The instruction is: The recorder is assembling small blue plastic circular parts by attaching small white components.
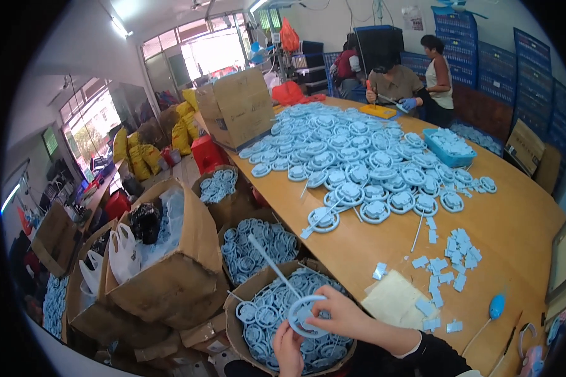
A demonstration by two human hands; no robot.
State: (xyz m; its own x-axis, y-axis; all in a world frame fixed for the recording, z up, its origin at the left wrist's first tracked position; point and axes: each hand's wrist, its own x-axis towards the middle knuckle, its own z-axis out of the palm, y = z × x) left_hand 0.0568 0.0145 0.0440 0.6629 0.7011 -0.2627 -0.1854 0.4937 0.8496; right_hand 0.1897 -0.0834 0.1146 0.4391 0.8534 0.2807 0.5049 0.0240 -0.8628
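Over a cardboard box (229,323) of light-blue plastic parts, I hold a light-blue plastic ring part (292,310) with a long thin stem slanting up to the left. My left hand (287,352) grips the ring's lower left edge. My right hand (339,316) pinches it from the right, fingertips over its centre. The fingers hide some of the ring's middle. Beside my right forearm, a cream cloth (393,300) lies on the table, with small flat blue pieces (462,250) scattered near and beyond it.
A large heap of ring parts (358,157) covers the far table (509,220). A blue basket (449,156) and a tall carton (236,110) stand by it. More boxes of parts (258,248) and an open carton with bags (163,270) crowd the left. Several people work at the far end.
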